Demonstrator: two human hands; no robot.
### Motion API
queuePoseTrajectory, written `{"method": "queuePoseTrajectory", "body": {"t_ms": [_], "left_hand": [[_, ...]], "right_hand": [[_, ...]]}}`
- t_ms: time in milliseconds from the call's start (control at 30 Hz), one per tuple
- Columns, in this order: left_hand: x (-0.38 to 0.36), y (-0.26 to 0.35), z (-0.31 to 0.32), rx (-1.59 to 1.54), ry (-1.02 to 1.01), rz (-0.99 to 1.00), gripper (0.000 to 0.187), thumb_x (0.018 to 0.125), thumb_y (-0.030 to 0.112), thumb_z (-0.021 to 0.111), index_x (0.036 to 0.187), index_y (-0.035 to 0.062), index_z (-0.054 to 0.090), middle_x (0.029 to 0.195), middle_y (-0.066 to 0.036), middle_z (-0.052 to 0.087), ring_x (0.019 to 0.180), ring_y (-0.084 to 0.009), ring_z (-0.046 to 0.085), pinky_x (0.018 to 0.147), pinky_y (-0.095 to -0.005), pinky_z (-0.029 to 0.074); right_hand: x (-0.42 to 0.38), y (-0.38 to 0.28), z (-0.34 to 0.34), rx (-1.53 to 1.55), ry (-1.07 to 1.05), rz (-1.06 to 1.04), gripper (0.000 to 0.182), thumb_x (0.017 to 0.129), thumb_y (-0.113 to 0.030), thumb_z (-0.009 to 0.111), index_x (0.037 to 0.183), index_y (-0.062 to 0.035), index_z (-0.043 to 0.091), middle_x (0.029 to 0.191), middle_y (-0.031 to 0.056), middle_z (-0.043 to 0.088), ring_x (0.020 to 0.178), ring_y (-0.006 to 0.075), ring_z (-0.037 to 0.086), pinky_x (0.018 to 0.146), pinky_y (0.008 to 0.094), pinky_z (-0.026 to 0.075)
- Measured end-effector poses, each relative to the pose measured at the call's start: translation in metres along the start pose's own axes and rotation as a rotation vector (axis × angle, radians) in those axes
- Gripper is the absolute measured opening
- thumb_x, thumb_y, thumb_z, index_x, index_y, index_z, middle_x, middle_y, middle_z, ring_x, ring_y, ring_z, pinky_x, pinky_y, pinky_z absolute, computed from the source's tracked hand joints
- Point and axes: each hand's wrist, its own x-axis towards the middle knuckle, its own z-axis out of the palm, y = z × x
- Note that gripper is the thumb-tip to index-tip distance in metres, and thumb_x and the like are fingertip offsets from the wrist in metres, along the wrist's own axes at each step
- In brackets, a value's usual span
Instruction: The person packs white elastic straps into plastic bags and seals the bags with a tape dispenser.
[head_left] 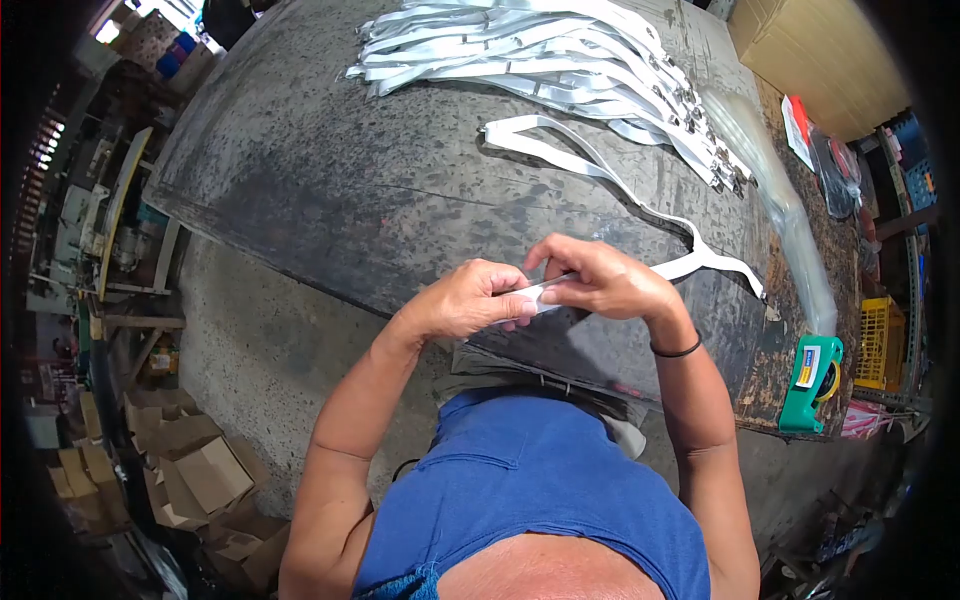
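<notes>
Near the table's front edge, my left hand (478, 298) pinches a white strap (680, 267) between thumb and fingers. Close on its right, my right hand (606, 280) grips the same strap, its index finger bent above the thumb. The strap runs from my hands to the right, where it joins a Y-shaped piece with one short end and a long band looping back up the table. Fingers partly hide the held section. A large pile of similar white straps (520, 50) with metal clips lies farther back.
Clear plastic wrap (790, 210) lies along the right side of the dark table (300, 180), beside a green tape dispenser (808, 385). A cardboard box (820, 60) stands at the back right. Open cartons (205, 475) sit on the floor at the left.
</notes>
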Motion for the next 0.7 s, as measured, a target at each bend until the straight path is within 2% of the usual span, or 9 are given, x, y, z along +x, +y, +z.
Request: {"method": "queuePoseTrajectory", "body": {"t_ms": [133, 200, 333, 500, 600, 667, 700], "left_hand": [[0.001, -0.002, -0.002, 0.012, -0.001, 0.010, 0.022, 0.095, 0.017, 0.067, 0.106, -0.0016, 0.068, 0.087, -0.004, 0.070, 0.077, -0.0095, 0.065, 0.071, -0.0246, 0.053], [0.003, -0.008, -0.003, -0.004, 0.011, 0.024, 0.022, 0.095, 0.018, 0.067, 0.105, -0.0018, 0.068, 0.086, -0.004, 0.070, 0.077, -0.0098, 0.066, 0.071, -0.0252, 0.053], [0.020, -0.003, 0.007, 0.052, -0.060, 0.033, 0.023, 0.095, 0.018, 0.067, 0.105, -0.0020, 0.069, 0.085, -0.004, 0.070, 0.077, -0.0097, 0.065, 0.070, -0.0255, 0.053], [0.027, -0.008, 0.008, 0.112, -0.059, 0.019, 0.023, 0.095, 0.019, 0.067, 0.103, -0.0018, 0.069, 0.084, -0.004, 0.070, 0.075, -0.0093, 0.065, 0.069, -0.0250, 0.053], [0.030, -0.009, 0.013, 0.079, -0.067, 0.001, 0.023, 0.095, 0.020, 0.067, 0.102, -0.0016, 0.069, 0.083, -0.004, 0.070, 0.074, -0.0097, 0.065, 0.068, -0.0253, 0.053], [0.037, -0.002, 0.023, 0.045, -0.075, -0.017, 0.023, 0.095, 0.020, 0.067, 0.103, -0.0017, 0.069, 0.083, -0.004, 0.069, 0.074, -0.0100, 0.065, 0.068, -0.0251, 0.053], [0.040, -0.002, 0.025, 0.047, -0.081, -0.016, 0.023, 0.095, 0.020, 0.067, 0.103, -0.0017, 0.069, 0.083, -0.004, 0.069, 0.074, -0.0100, 0.065, 0.068, -0.0251, 0.053]], "right_hand": [[-0.012, 0.004, -0.009, -0.055, 0.023, 0.041, 0.034, 0.088, -0.017, 0.068, 0.118, -0.0065, 0.056, 0.075, 0.0038, 0.060, 0.067, 0.0131, 0.053, 0.061, 0.0322, 0.042], [-0.020, 0.018, -0.016, -0.009, 0.030, 0.082, 0.035, 0.089, -0.015, 0.070, 0.120, -0.0059, 0.056, 0.078, 0.0004, 0.061, 0.072, 0.0084, 0.053, 0.062, 0.0276, 0.041], [-0.015, 0.013, -0.005, -0.030, -0.004, 0.085, 0.036, 0.087, -0.012, 0.072, 0.119, -0.0050, 0.056, 0.078, 0.0014, 0.061, 0.072, 0.0091, 0.053, 0.063, 0.0268, 0.042], [-0.036, 0.018, -0.014, -0.090, 0.077, 0.108, 0.031, 0.090, -0.007, 0.068, 0.117, -0.0042, 0.056, 0.078, 0.0018, 0.060, 0.071, 0.0090, 0.053, 0.063, 0.0270, 0.043], [-0.043, 0.030, -0.016, 0.029, 0.105, 0.133, 0.030, 0.090, -0.006, 0.068, 0.117, -0.0036, 0.056, 0.079, 0.0010, 0.060, 0.072, 0.0080, 0.053, 0.063, 0.0254, 0.043], [-0.038, 0.029, -0.007, -0.028, 0.117, 0.034, 0.029, 0.089, -0.005, 0.069, 0.115, -0.0030, 0.056, 0.080, 0.0016, 0.061, 0.074, 0.0081, 0.054, 0.065, 0.0246, 0.044], [-0.036, 0.028, -0.002, -0.009, 0.118, 0.065, 0.027, 0.089, -0.006, 0.070, 0.114, -0.0031, 0.057, 0.082, 0.0021, 0.061, 0.076, 0.0088, 0.054, 0.065, 0.0251, 0.044]]}}
